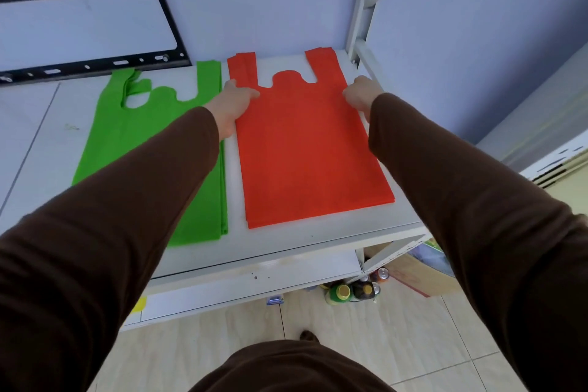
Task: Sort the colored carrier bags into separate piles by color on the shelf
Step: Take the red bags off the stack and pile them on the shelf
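My brown sleeves nearest, both arms stretched over shelf. My left hand pinches left edge of red bag pile near handles; right hand curls on its right edge. Red pile flat at shelf's right end. Green bag pile just beside it, left, partly under my left arm.

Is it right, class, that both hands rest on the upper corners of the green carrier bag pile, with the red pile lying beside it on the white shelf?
Not quite. The head view shows the left hand and right hand at the upper corners of the red carrier bag pile; the green carrier bag pile lies beside it, on the white shelf.
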`<state>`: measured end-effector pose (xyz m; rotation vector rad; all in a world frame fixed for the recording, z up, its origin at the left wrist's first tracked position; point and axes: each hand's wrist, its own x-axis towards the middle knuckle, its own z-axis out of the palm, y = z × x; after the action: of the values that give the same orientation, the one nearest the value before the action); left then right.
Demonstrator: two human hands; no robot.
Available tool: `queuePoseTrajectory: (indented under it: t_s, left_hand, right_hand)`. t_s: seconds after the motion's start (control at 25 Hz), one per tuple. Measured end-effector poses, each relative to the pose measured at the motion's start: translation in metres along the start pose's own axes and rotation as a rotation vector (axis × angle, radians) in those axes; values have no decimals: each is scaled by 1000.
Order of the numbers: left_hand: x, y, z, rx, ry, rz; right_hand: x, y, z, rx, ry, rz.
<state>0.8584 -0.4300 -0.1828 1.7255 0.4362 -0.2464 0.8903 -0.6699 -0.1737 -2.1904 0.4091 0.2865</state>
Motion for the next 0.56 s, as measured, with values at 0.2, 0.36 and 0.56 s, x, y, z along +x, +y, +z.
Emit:
queuePoseTrajectory:
  t_s: [0.2,0.36,0.56]
  left_hand:
    - [14,4,7,-24,13,-1]
    - [26,2,9,-31,44,23]
    - [37,2,10,-82,49,22]
  right_hand:
    - [20,-7,0,35,-29,25]
    - [33,-2,3,-7,68,-38]
    - [27,-1,1,57,53,-73]
